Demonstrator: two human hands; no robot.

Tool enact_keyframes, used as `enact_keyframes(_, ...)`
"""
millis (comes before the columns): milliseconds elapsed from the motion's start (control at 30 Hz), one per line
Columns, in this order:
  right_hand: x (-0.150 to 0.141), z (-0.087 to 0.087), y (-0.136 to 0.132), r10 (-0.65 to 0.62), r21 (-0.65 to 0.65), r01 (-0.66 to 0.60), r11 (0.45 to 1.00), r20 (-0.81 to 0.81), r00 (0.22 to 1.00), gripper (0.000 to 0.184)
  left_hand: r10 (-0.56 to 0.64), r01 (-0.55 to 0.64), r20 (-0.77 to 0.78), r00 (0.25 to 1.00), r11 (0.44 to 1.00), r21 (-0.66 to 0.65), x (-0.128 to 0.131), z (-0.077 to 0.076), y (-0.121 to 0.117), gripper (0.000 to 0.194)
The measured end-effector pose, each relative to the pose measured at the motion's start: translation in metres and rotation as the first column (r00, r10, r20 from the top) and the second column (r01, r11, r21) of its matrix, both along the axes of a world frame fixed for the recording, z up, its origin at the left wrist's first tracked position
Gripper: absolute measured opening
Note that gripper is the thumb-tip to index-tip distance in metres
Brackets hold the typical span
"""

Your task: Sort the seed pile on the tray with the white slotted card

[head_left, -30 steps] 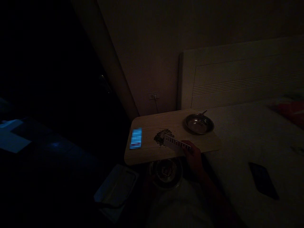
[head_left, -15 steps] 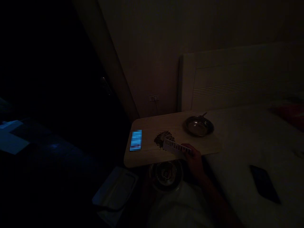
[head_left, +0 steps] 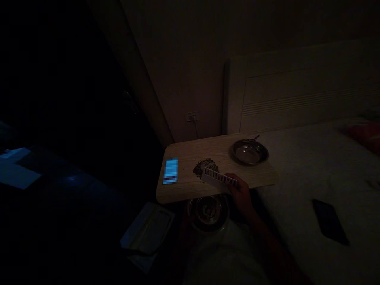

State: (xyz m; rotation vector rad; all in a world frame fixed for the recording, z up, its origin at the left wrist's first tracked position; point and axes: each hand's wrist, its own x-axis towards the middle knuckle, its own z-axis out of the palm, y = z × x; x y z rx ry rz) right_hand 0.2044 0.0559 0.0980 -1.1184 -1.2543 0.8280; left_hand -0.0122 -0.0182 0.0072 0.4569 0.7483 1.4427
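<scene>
My right hand [head_left: 240, 190] is closed around one end of a flat white slotted strip [head_left: 218, 179]. The strip's far end touches the near edge of a pile of small dark bits [head_left: 204, 165], perhaps seeds, on a light wooden table [head_left: 190, 150]. Below the table's front edge is a round metal bowl [head_left: 221, 225] with some contents I cannot make out. A dim reddish shape at the bowl's left side appears to be my left hand [head_left: 185, 226]; darkness hides its fingers.
A shallow metal bowl [head_left: 251, 160] with a handle sticking out behind it stands at the table's right. A lit phone [head_left: 170, 171] lies at the left. A bed [head_left: 297, 170] with a dark flat device [head_left: 330, 221] adjoins on the right. A pale container [head_left: 148, 229] stands lower left.
The whole view has shifted slightly, so the table sits a little higher. My right hand and the strip stay at the pile with hardly any movement against it.
</scene>
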Motion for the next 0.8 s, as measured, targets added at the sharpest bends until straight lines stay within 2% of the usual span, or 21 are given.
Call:
enact_keyframes(100, -0.003, 0.000, 0.004, 0.008, 0.009, -0.008, 1.000, 0.000, 1.000, 0.025, 0.019, -0.019, 0.019, 1.000, 1.000, 0.004, -0.001, -0.006, 0.002, 0.058)
enact_keyframes(167, -0.006, 0.001, 0.007, 0.017, 0.011, -0.017, 1.000, -0.009, 1.000, 0.024, 0.009, -0.008, 0.027, 1.000, 1.000, -0.007, -0.001, -0.005, 0.001, 0.060)
enact_keyframes(400, -0.009, 0.000, 0.010, 0.050, 0.026, -0.049, 0.998, -0.031, 0.998, 0.023, 0.032, -0.034, -0.024, 0.999, 0.995, -0.098, 0.006, 0.021, -0.003, 0.055)
enact_keyframes(533, -0.008, 0.000, 0.010, 0.045, 0.006, -0.045, 0.999, -0.021, 0.999, 0.022, 0.009, -0.010, -0.023, 1.000, 0.998, -0.063, 0.008, 0.029, -0.004, 0.055)
enact_keyframes(800, -0.005, -0.001, 0.010, 0.082, 0.007, -0.081, 0.997, -0.026, 0.996, 0.020, 0.010, -0.014, -0.042, 0.999, 0.995, -0.103, 0.000, 0.017, -0.004, 0.055)
